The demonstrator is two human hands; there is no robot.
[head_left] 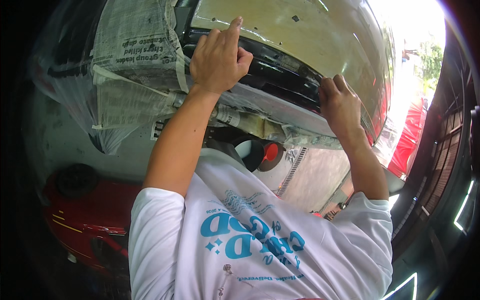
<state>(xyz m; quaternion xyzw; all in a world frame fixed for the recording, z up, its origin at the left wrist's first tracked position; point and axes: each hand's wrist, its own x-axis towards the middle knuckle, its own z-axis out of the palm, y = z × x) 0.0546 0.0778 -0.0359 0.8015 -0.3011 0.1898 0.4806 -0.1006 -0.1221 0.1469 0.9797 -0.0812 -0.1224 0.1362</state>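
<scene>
My left hand (220,62) rests on the upper left end of a glossy black strip (270,62) along a car body panel. Its index finger stretches onto the dull gold-beige panel (290,25), and the thumb stands apart; the other fingers curl, their tips hidden. At the right end of the same strip is my right hand (342,102), its fingers bent and pressed together. Whatever lies between them is hidden. Small dark spots mark the beige surface above the strip.
Newspaper masking (137,40) and clear plastic sheeting (75,95) cover the car's left side. Below the panel are a dark bucket (250,152) and a red container (270,151). A red car (90,220) stands at lower left. Bright daylight enters at upper right.
</scene>
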